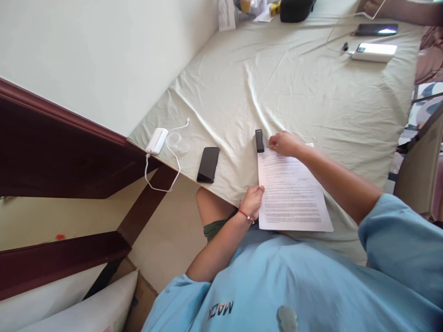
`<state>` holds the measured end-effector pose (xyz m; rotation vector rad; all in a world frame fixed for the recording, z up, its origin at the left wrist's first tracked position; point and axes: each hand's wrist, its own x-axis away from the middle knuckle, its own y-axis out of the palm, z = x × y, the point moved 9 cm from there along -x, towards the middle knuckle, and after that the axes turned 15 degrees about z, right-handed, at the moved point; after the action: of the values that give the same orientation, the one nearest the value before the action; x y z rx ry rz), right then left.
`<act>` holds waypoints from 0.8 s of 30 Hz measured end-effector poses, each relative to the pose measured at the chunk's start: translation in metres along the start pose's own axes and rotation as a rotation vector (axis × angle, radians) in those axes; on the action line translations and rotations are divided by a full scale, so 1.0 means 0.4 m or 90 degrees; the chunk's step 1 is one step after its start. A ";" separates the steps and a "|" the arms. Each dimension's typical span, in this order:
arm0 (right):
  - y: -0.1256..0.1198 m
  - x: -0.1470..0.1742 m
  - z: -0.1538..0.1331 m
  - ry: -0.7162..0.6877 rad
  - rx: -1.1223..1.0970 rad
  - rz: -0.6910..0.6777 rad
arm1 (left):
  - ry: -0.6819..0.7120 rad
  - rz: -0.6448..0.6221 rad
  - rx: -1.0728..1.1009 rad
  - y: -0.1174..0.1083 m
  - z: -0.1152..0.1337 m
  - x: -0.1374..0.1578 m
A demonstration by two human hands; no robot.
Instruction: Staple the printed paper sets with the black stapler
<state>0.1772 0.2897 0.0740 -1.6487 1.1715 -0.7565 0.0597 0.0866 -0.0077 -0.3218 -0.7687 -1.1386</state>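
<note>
A stack of printed sheets [292,198] lies on the pale cloth in front of my body. My left hand [253,202], with a red string bracelet at the wrist, grips the left edge of the sheets, thumb on top. A black stapler [259,140] sits at the top left corner of the sheets, upright along their edge. My right hand [285,144] is just right of the stapler, over the top edge of the sheets. Its fingers are curled and drawn together, apart from the stapler; anything within them is hidden.
A black phone [208,165] lies left of the sheets. Farther left are a white power bank [157,141] with a cable and a clear round lid [176,142]. Another person's arm [404,11] rests at the top right, near a dark phone [376,30] and a white device [375,52].
</note>
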 end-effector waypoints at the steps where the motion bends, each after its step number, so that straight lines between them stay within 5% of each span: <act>1: -0.014 0.014 -0.014 -0.028 -0.014 0.056 | -0.005 -0.002 0.004 0.001 -0.006 0.001; 4: -0.038 0.073 -0.071 -0.140 -0.075 0.172 | -0.009 -0.010 0.015 0.000 -0.017 0.003; 9: 0.002 0.139 -0.118 -0.220 -0.059 0.163 | 0.000 -0.009 0.023 -0.008 -0.023 0.002; 19: 0.011 0.133 -0.099 -0.158 -0.095 0.154 | 0.032 -0.003 0.011 -0.008 -0.018 0.004; 24: -0.079 0.207 0.051 0.001 -0.169 0.342 | 0.086 -0.039 -0.028 -0.055 0.002 0.031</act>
<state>0.2353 0.2221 0.0932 -1.4337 1.6762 -0.2684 0.0422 0.0693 -0.0018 -0.2569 -0.6383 -1.2244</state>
